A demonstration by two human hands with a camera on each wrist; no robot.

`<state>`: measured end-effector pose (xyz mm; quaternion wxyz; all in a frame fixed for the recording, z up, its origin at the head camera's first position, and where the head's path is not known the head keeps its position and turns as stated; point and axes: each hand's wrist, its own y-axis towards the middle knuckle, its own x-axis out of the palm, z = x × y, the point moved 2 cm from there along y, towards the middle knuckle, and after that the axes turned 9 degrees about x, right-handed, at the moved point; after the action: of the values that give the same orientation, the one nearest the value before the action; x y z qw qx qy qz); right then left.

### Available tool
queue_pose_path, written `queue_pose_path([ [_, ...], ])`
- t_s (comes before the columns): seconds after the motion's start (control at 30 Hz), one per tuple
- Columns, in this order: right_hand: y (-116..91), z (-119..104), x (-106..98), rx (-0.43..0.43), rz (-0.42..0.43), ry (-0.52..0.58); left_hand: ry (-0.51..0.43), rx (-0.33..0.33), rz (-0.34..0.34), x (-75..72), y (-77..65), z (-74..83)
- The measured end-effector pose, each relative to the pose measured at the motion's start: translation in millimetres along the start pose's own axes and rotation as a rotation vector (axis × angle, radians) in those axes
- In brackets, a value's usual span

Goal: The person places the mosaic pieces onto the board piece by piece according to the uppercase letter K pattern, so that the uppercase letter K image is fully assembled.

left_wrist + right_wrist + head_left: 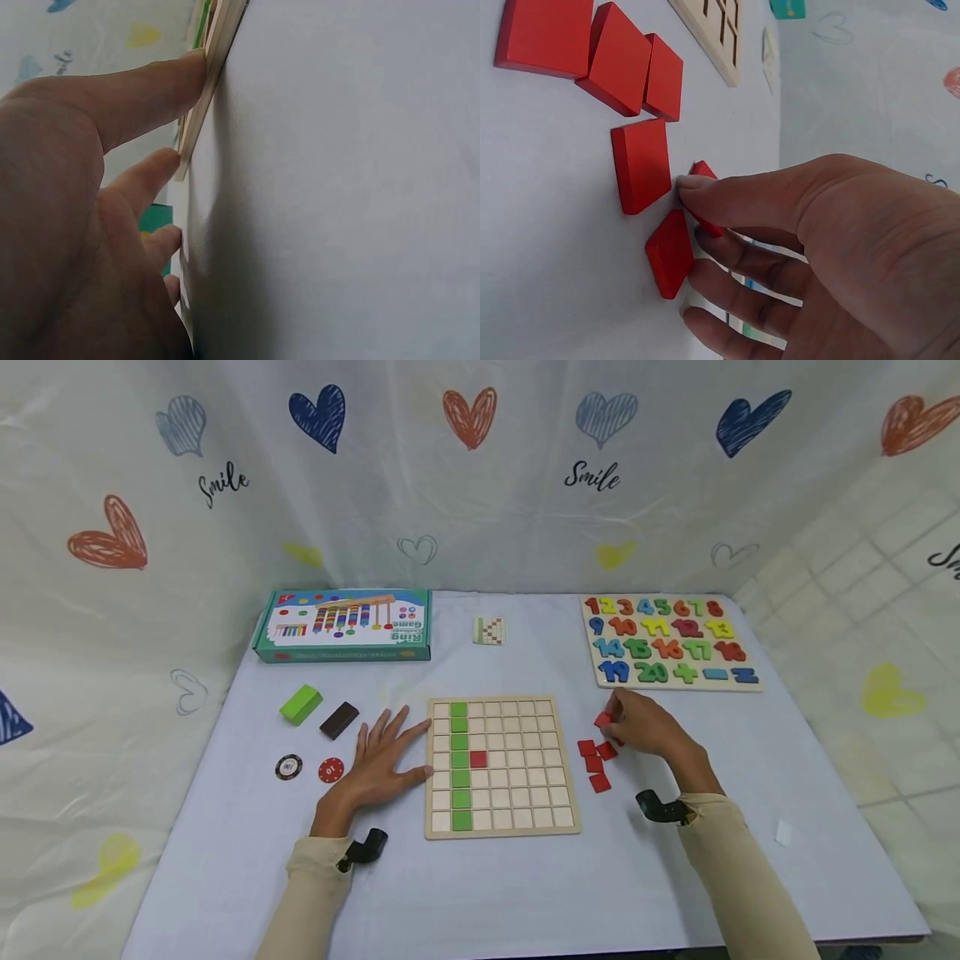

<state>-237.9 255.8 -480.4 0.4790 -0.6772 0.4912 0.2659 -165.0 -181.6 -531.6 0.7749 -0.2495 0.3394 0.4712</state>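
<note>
A wooden grid board (502, 836) lies mid-table, with a column of green tiles (461, 798) in its second column from the left and one red tile (477, 759) beside that column. With fingers spread, my left hand (375, 767) rests on the table; its thumb and index fingertip touch the board's left edge. To the right of the board, my right hand (648, 727) pinches a red square tile (705, 171) between thumb and fingers. Several loose red tiles (594, 764) lie on the cloth by that hand, one close under its fingertips in the right wrist view.
Left of the board are a green block (301, 705), a dark brown block (339, 720), a black chip (288, 767) and a red chip (331, 769). Behind stand a game box (341, 653), a small pattern card (490, 631) and a number puzzle (678, 683).
</note>
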Motion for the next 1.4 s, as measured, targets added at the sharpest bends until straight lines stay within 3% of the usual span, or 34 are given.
queue_pose_path([
  [0.6, -9, -11, -4, -0.060, 0.079, 0.053, -0.003, -0.024, -0.003, -0.9, -2.3, -0.3],
  [0.93, -20, -64, 8, -0.267, 0.110, 0.135, -0.001, -0.008, 0.001, -0.2, 0.1, -1.7],
  [1.2, -20, -109, 38, -0.384, 0.026, 0.141, -0.006, -0.007, -0.006, -0.1, 0.5, 0.5],
  [1.4, -15, -129, 63, -0.441, -0.010, 0.142, -0.008, -0.011, -0.009, 0.1, 0.7, 0.6],
])
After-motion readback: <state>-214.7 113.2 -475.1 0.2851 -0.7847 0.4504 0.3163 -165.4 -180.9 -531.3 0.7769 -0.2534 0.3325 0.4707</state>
